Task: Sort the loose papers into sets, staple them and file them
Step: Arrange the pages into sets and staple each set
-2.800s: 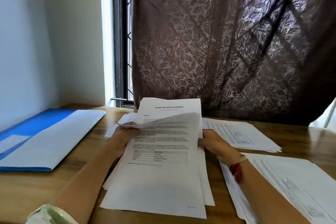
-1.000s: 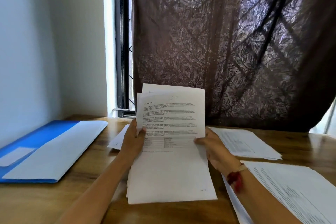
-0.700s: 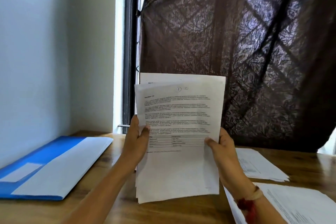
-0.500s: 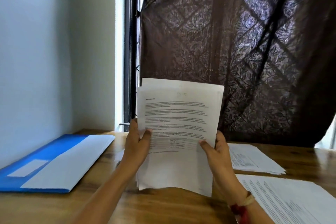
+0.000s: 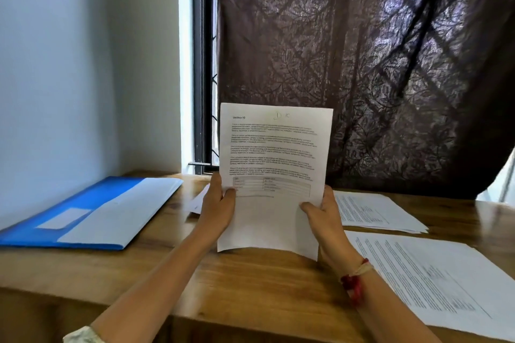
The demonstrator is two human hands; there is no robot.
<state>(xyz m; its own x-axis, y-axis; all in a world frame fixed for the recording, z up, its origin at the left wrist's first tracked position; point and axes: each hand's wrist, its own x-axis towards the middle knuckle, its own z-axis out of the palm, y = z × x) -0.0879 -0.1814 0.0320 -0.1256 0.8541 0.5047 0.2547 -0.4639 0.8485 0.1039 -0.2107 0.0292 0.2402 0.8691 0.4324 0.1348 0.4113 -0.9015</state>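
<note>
"Section 10" sheaf (image 5: 274,147) in the finger-and-thumb grip of left hand (image 5: 218,205), right hand (image 5: 323,214)

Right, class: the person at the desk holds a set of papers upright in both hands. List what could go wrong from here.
1. The left hand and right hand grip the paper set only by its side edges, and its lower corner curls; sheets might slip out of line before stapling.
2. The near pile and far pile lie close beside the right hand; setting it down there could mix sets.
</note>
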